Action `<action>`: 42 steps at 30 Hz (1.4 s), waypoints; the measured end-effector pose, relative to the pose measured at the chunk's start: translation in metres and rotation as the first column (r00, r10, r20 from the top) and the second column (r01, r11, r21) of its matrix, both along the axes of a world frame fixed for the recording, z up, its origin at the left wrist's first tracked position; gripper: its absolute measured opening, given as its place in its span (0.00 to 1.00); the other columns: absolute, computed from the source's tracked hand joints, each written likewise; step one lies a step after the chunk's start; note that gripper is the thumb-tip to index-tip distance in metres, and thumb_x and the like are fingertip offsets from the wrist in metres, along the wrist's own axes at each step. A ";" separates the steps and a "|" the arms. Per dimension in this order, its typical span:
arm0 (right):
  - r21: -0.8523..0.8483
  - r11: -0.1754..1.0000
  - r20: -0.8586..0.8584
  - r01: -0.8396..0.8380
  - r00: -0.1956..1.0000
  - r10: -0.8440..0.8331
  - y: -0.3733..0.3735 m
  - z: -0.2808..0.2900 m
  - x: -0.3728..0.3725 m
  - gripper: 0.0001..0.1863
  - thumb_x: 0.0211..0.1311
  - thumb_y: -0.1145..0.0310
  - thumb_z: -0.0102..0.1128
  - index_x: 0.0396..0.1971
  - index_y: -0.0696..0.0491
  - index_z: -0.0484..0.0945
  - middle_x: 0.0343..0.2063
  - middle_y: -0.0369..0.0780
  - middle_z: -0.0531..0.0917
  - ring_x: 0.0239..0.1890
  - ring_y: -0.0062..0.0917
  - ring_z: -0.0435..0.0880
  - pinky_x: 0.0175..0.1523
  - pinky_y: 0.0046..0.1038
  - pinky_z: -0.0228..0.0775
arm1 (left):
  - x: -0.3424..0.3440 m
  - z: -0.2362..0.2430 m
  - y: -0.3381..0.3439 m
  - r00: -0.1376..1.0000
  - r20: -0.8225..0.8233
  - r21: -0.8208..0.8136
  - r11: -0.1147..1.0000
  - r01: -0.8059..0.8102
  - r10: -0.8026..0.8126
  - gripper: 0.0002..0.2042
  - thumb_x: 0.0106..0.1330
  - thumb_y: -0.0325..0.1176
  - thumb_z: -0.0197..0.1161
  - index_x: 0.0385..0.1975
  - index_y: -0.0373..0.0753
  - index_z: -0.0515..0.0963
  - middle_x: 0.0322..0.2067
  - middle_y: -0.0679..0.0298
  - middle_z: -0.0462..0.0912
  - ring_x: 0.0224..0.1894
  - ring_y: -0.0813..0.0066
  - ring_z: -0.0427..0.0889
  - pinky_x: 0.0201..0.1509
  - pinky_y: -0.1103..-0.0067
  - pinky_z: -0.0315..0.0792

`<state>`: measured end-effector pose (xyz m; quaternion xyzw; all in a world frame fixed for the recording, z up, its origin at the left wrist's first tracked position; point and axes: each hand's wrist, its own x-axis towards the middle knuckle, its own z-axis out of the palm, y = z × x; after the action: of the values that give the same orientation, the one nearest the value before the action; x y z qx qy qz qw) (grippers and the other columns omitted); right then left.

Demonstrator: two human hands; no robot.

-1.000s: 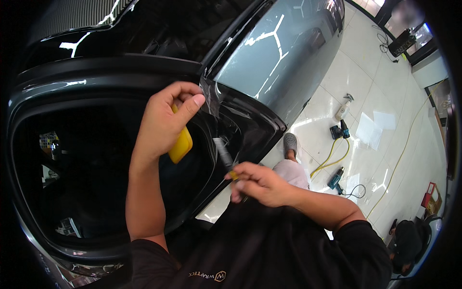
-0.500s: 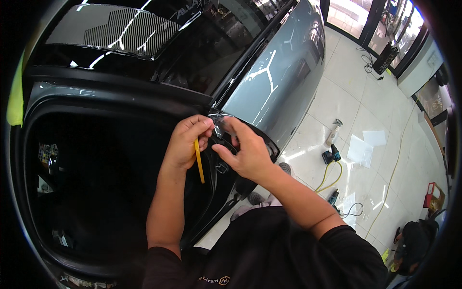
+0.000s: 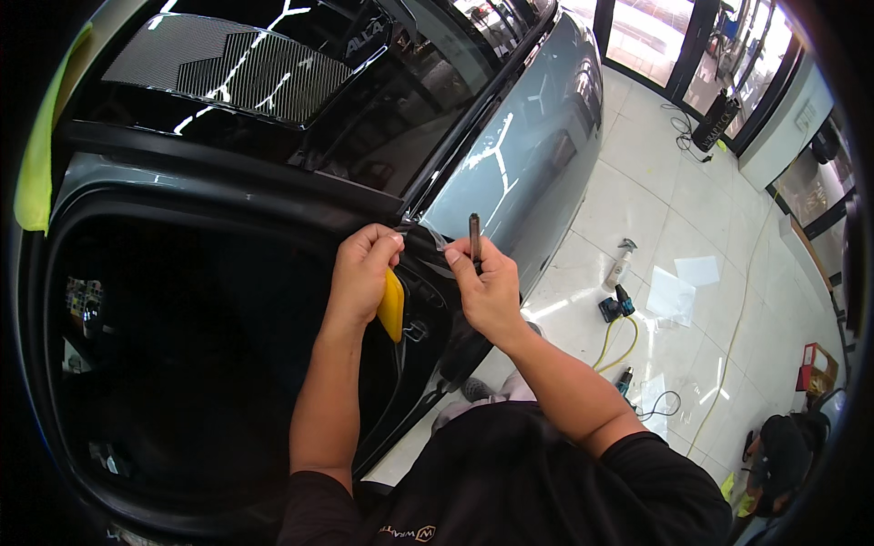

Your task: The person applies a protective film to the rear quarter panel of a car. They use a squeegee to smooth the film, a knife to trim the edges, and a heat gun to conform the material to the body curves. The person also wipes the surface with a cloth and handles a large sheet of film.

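Note:
My left hand (image 3: 364, 273) is closed at the corner of the dark door opening, its fingertips pinched on an edge of thin clear film. A flat yellow squeegee (image 3: 392, 308) hangs down from the same hand. Opposite it, my right hand (image 3: 492, 287) pinches the other end of the clear film (image 3: 435, 240) between thumb and finger. A slim dark tool (image 3: 474, 237) also sticks up from the right hand; its kind is unclear. The film spans the short gap between both hands, by the lower corner of the grey-blue car panel (image 3: 501, 155).
A spray bottle (image 3: 620, 264), a cordless power tool (image 3: 615, 306) and paper sheets (image 3: 672, 296) lie or stand on the tiled floor at right. A yellow cord (image 3: 742, 318) runs across it. Yellow-green cloth (image 3: 38, 173) hangs at the far left.
My right hand has turned and closed on the film, and the dark tool now shows above it. The squeegee in my left hand has swung from edge-on to showing its flat face.

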<state>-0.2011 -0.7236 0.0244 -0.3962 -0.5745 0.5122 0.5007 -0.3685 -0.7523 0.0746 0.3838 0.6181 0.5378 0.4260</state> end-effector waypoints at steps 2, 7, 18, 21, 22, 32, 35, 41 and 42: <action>-0.027 0.999 -0.063 -0.031 0.998 0.030 -0.001 0.003 0.001 0.07 0.69 0.69 0.58 0.37 0.58 0.79 0.20 0.29 0.74 0.23 0.10 0.66 0.28 0.18 0.59 | -0.001 -0.002 -0.001 0.994 -0.110 -0.002 1.000 0.011 -0.011 0.07 0.65 0.31 0.59 0.25 0.37 0.77 0.22 0.71 0.73 0.25 0.86 0.69 0.30 0.86 0.62; -0.267 0.962 -0.215 -0.064 0.977 0.006 0.006 -0.004 0.001 0.06 0.69 0.68 0.58 0.34 0.54 0.77 0.16 0.29 0.70 0.15 0.11 0.64 0.20 0.18 0.55 | -0.003 0.001 -0.007 0.976 -0.217 -0.030 0.999 -0.019 0.012 0.07 0.64 0.31 0.60 0.25 0.37 0.77 0.22 0.71 0.74 0.26 0.86 0.69 0.32 0.86 0.62; -0.539 0.842 -0.467 0.015 0.827 -0.314 0.048 -0.015 0.081 0.04 0.68 0.69 0.56 0.34 0.52 0.72 0.17 0.30 0.67 0.12 0.14 0.61 0.16 0.19 0.53 | 0.000 0.011 -0.014 0.949 -0.313 -0.080 0.995 -0.067 0.039 0.09 0.66 0.33 0.63 0.31 0.32 0.79 0.22 0.71 0.75 0.25 0.86 0.71 0.30 0.85 0.64; -0.578 0.813 -0.439 0.072 0.812 -0.385 0.072 -0.031 0.112 0.05 0.66 0.69 0.59 0.34 0.50 0.71 0.17 0.30 0.67 0.12 0.13 0.61 0.16 0.19 0.53 | 0.001 0.010 -0.019 0.973 -0.225 -0.050 0.997 -0.062 0.050 0.09 0.67 0.33 0.63 0.35 0.32 0.80 0.24 0.71 0.76 0.26 0.86 0.71 0.30 0.85 0.64; -0.590 0.804 -0.438 0.079 0.805 -0.400 0.079 -0.031 0.121 0.05 0.66 0.69 0.59 0.34 0.50 0.71 0.17 0.29 0.67 0.13 0.13 0.61 0.16 0.19 0.53 | 0.001 0.009 -0.022 0.987 -0.147 -0.071 0.995 -0.076 0.065 0.09 0.67 0.33 0.63 0.38 0.33 0.81 0.24 0.72 0.75 0.27 0.87 0.71 0.29 0.87 0.63; -0.693 0.688 -0.412 0.218 0.662 -0.626 0.225 -0.128 0.263 0.05 0.66 0.71 0.56 0.32 0.50 0.69 0.18 0.29 0.65 0.15 0.14 0.59 0.18 0.21 0.48 | 0.042 -0.020 -0.061 0.929 0.061 -0.090 0.929 -0.359 0.365 0.12 0.70 0.32 0.57 0.47 0.32 0.76 0.22 0.69 0.71 0.18 0.88 0.65 0.20 0.88 0.59; -0.700 0.679 -0.409 0.223 0.654 -0.636 0.280 -0.163 0.320 0.06 0.66 0.72 0.55 0.30 0.50 0.68 0.18 0.29 0.65 0.16 0.14 0.59 0.19 0.21 0.49 | 0.090 -0.036 -0.049 0.921 0.137 -0.027 0.931 -0.364 0.364 0.11 0.69 0.31 0.58 0.45 0.32 0.77 0.23 0.68 0.73 0.18 0.87 0.65 0.21 0.89 0.60; -0.738 0.639 -0.362 0.218 0.671 -0.647 0.343 -0.224 0.404 0.07 0.66 0.71 0.55 0.28 0.49 0.68 0.18 0.29 0.64 0.16 0.14 0.60 0.18 0.20 0.50 | 0.194 -0.078 0.049 0.975 -0.011 -0.090 0.971 -0.222 0.221 0.12 0.65 0.30 0.61 0.46 0.32 0.77 0.27 0.66 0.76 0.20 0.87 0.67 0.23 0.88 0.60; -0.722 0.654 -0.368 0.226 0.674 -0.640 0.355 -0.224 0.416 0.07 0.66 0.71 0.55 0.28 0.48 0.68 0.18 0.28 0.64 0.15 0.14 0.60 0.18 0.20 0.50 | 0.204 -0.080 0.067 0.978 -0.015 -0.090 0.974 -0.210 0.209 0.12 0.65 0.30 0.61 0.46 0.33 0.77 0.27 0.66 0.77 0.20 0.87 0.67 0.24 0.88 0.60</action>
<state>0.2148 -0.3684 -0.1992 -0.4883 -0.0638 0.6238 0.6070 -0.1645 -0.6852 -0.0050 0.2981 0.6801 0.5499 0.3823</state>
